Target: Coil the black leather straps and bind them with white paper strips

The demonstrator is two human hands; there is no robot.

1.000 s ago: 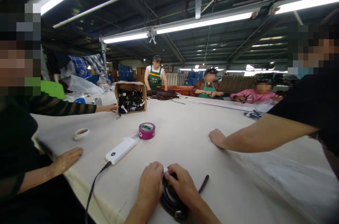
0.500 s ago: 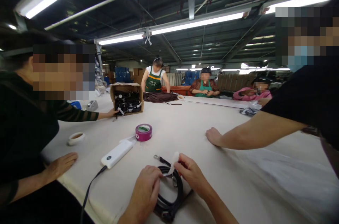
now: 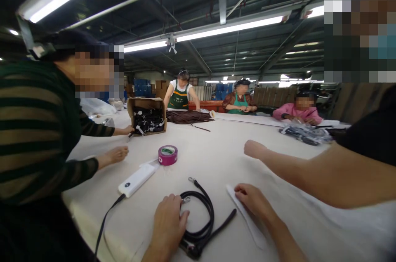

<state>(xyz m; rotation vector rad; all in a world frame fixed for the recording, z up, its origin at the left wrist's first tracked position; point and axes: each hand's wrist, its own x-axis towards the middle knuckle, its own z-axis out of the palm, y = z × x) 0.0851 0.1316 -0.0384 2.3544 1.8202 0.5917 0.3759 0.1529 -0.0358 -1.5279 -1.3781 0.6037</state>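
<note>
A black strap (image 3: 213, 216) lies in a coil at the bottom centre, with a metal clip (image 3: 192, 179) at its top end and its dark tail pointing right. My left hand (image 3: 169, 223) grips the coil's left side, near a second metal fitting (image 3: 186, 199). To the right of the coil, my right hand (image 3: 254, 202) has its fingers curled on the upper part of a long white strip (image 3: 247, 218), which lies slanted on the white table (image 3: 222, 150). The strip and the coil are apart.
Beyond the coil are a white power bank (image 3: 137, 179) with a black cable and a purple tape roll (image 3: 168, 155). A carton (image 3: 163, 115) of black straps stands farther back. People's arms reach in from left and right; brown straps (image 3: 188, 116) lie at the far side.
My right hand has moved right with the white strip, away from the coil. The strip is now stretched out. The left person's lower hand has moved forward towards the carton.
</note>
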